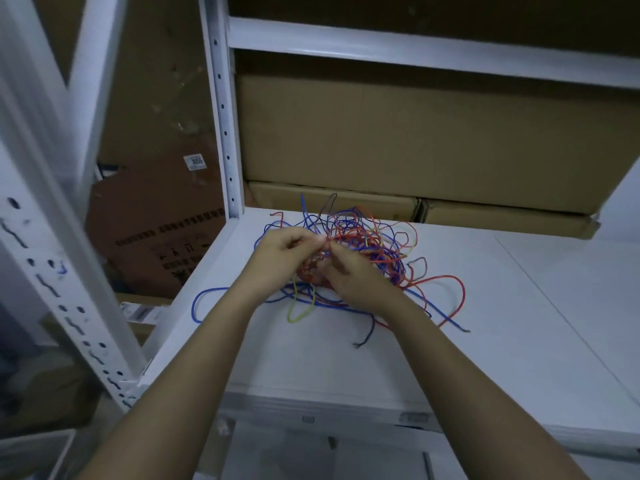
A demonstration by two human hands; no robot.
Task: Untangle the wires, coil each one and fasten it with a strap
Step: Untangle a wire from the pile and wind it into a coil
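Centre frame: a red wire (320, 252) is pinched by left hand (284, 249) and right hand (349, 275); it is best eased slowly from the tangle (367, 244).

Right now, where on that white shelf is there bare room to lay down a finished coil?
The shelf is bare on the right, between the wire tangle and the far edge, below the flat boxes. The front strip under the forearms is bare too. It is crowded at the back left, where the left hand and right hand work the wires.

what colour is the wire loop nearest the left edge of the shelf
Blue wire loop, clearest in the head view.
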